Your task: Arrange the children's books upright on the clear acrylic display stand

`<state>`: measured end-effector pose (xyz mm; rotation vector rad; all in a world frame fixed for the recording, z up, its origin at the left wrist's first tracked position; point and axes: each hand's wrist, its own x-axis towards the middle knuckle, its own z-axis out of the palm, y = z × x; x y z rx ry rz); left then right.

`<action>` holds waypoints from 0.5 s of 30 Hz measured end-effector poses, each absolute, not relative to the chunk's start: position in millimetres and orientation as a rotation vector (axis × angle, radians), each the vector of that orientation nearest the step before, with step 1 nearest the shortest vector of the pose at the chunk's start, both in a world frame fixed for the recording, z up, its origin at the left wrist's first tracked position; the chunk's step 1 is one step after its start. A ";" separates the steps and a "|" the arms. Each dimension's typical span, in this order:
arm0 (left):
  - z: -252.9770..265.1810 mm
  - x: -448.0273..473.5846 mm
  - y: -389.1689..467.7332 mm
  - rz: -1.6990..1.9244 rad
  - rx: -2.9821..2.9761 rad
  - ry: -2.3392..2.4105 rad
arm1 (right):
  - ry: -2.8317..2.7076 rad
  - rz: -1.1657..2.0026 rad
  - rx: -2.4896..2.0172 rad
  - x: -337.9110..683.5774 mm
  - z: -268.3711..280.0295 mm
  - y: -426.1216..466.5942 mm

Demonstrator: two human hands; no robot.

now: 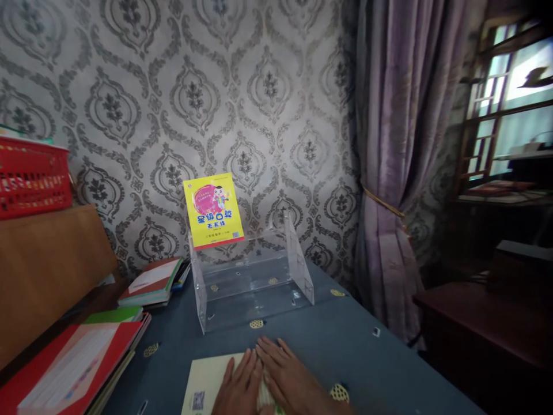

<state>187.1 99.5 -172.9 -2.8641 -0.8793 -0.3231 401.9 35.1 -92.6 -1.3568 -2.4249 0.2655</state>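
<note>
A pale cream book or booklet (202,376) with a small square code near its lower left lies on the table near me. My left hand (240,385) rests flat on it, fingers stretched forward. Beside it, my right hand (294,377) is also laid flat with its fingers out, and the fingertips of both hands nearly meet. Between the hands a strip of light page edges or paper shows; most of the booklet's right part is covered. Beyond them stands a clear acrylic rack (248,276), with a yellow workbook (215,210) leaning upright at its top left.
Stacked books with a red cover (54,369) lie at the left, and another pile (151,282) sits behind them. A red basket (34,176) stands on a brown box (56,259). The blue tablecloth (345,340) has pineapple prints. A purple curtain (393,144) hangs at the right.
</note>
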 end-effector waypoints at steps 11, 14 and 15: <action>-92.5 171.6 13.7 -0.171 -3.028 -0.964 | -2.463 0.154 -1.391 404.4 -111.5 43.4; -72.3 172.4 1.0 -0.113 -3.047 -1.080 | -2.486 0.161 -1.405 407.1 -112.8 34.6; -71.8 172.7 -0.4 -0.098 -3.038 -1.099 | -2.489 0.162 -1.401 409.4 -112.5 29.3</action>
